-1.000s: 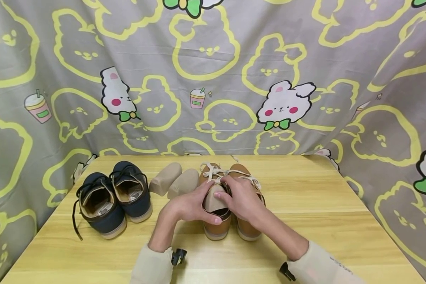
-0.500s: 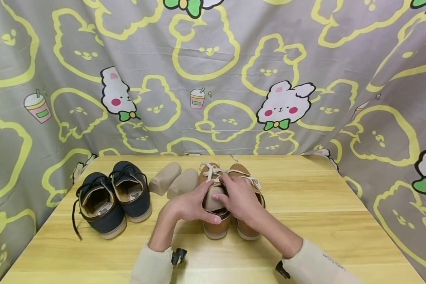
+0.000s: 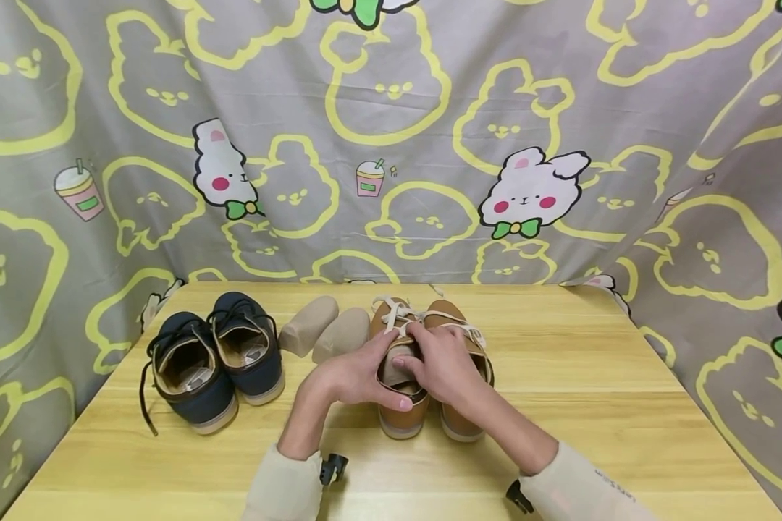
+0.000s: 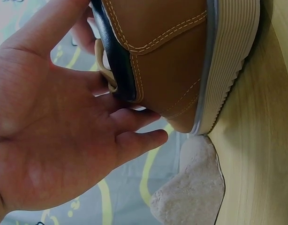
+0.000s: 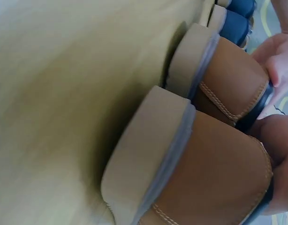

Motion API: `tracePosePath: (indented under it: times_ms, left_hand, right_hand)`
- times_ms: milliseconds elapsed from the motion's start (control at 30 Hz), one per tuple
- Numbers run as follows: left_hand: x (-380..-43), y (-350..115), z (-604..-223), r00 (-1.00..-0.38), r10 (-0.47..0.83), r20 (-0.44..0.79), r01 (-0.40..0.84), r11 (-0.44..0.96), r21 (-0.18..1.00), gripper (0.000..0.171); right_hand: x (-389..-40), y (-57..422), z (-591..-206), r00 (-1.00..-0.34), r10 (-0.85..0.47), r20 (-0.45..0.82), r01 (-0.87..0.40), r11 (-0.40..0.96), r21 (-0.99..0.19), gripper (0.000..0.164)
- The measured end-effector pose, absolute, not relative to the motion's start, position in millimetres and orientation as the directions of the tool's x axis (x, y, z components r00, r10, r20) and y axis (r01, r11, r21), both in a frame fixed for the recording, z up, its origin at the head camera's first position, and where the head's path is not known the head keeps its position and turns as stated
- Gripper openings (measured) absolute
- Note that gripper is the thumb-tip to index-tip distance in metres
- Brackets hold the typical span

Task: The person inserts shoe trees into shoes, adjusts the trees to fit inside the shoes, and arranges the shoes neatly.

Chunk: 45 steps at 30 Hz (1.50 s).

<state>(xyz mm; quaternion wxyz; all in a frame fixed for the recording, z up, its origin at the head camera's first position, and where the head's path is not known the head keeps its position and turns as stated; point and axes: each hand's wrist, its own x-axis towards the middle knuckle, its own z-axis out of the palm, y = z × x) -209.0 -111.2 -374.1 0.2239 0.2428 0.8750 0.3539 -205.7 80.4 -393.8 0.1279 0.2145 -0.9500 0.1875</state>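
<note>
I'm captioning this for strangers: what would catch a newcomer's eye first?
Probably the gray curtain, busy with a yellow-lined cartoon print, behind the table. Next, the left hand and right hand at the left brown shoe near the middle, a beige insert inside it. Then the navy shoes at the table's left, two loose inserts to their right.

Two forearms (image 3: 518,427) angled inward, left hand (image 3: 354,376), thumb (image 3: 396,399) spread wide from fingers (image 4: 143,141), right hand (image 3: 444,363) close by, back uppermost, thumb (image 3: 409,364) pointing inward
</note>
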Motion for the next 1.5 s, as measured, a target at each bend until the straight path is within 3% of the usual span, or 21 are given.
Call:
tracePosePath:
  times_ms: [433,1500]
  left_hand:
    - [-209.1,-110.6,-374.8,-0.79,0.565,-0.237,0.25,0.65,0.718,0.119]
    - [-210.0,-110.4,-376.1,-0.777,0.592,-0.214,0.271,0.621,0.735,0.118]
  right_hand:
    - [-212.5,98.3,-374.5,-0.952,-0.293,0.084,-0.284,0.752,-0.595,0.046]
    - [-221.2,97.5,-382.1,-0.956,-0.238,0.169,-0.292,0.766,-0.573,0.036]
